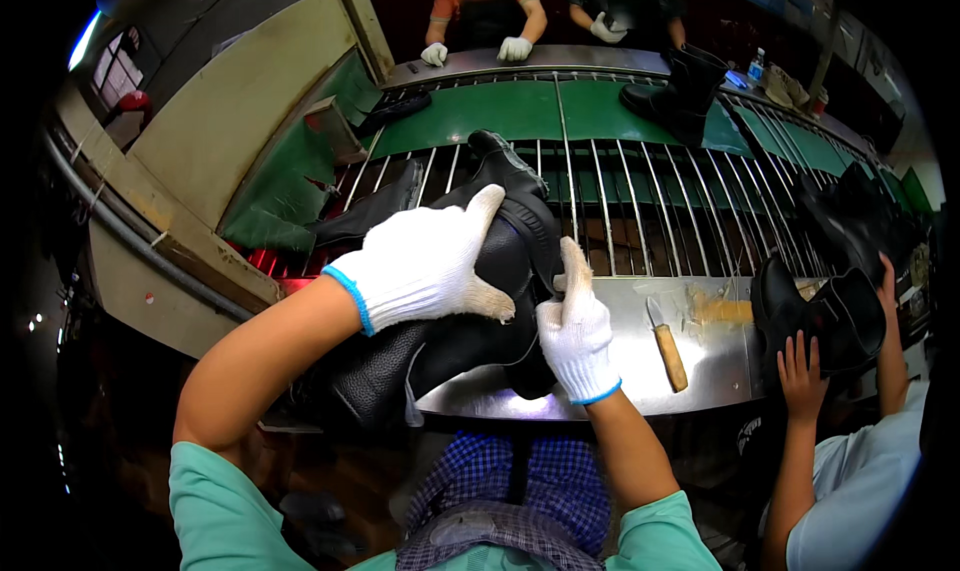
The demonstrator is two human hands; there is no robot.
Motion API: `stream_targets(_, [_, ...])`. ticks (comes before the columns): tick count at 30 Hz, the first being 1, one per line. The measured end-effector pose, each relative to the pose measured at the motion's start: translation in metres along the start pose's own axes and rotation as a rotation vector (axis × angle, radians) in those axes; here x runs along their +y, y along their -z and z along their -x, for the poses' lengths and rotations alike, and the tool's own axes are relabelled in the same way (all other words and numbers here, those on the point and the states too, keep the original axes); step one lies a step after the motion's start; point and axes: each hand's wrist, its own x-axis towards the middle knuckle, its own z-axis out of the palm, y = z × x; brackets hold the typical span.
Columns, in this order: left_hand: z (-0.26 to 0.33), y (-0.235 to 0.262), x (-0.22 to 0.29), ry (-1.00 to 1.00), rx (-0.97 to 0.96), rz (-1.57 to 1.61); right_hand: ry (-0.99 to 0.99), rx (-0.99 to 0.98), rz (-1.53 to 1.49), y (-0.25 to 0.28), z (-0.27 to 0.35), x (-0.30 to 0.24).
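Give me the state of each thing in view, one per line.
Left hand: gloved, on nearest boot
Right hand: gloved, thumb extended
Nearest boot: tilted, touched by both hands
Knife: lying flat, blade exposed
Far boot: standing upright
Bottle: upright
Co-worker's boot: touched by bare hands

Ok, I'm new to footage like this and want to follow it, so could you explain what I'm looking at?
There's no machine arm here: the wide, curved picture comes from a camera worn on a person's head, looking down. The white-gloved left hand and right hand are theirs. Both are on a black boot; how firmly they grip isn't clear.

In front is a metal ledge, with a wooden-handled knife lying on it. Beyond run metal bars and a green surface with another boot on it. Across stand two people; at the right, someone else's bare hand touches a different boot.
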Motion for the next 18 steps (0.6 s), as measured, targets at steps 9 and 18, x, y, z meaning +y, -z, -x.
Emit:
stream_targets(9, [0.001, 0.004, 0.009, 0.084, -0.057, -0.034, 0.281, 0.029, -0.237, 0.009, 0.006, 0.004])
stream_targets(18, [-0.014, 0.005, 0.020, 0.157, -0.087, -0.047, 0.257, -0.045, -0.380, 0.011, -0.006, 0.014])
